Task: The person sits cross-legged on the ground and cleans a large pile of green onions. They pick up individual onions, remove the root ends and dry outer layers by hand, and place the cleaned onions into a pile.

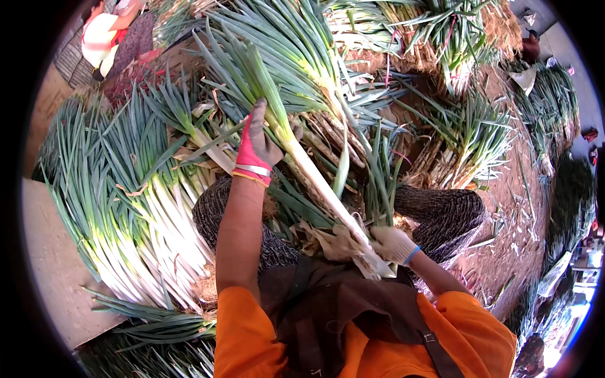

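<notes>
My left hand [259, 144], in a pink glove with a dark grey palm, grips a long green onion [326, 189] where its white stalk turns green. The stalk slants down to the right across my lap, and its lower end lies over my dark apron [326, 302]. Close to that end is my right hand [391, 243], in a white knit glove with a blue cuff edge; its fingers are partly hidden, so its hold is unclear. Loose papery outer leaves [331, 242] lie beside the stalk. Unpeeled onions with brownish stalks [331, 134] lie beyond my left hand.
Rows of white-stalked green onions [156, 231] lie at the left. Rooted bundles [416, 42] are piled ahead, and another bunch [449, 156] lies right of centre. Leaf scraps litter the brown floor [510, 236]. A person [106, 38] is at the upper left.
</notes>
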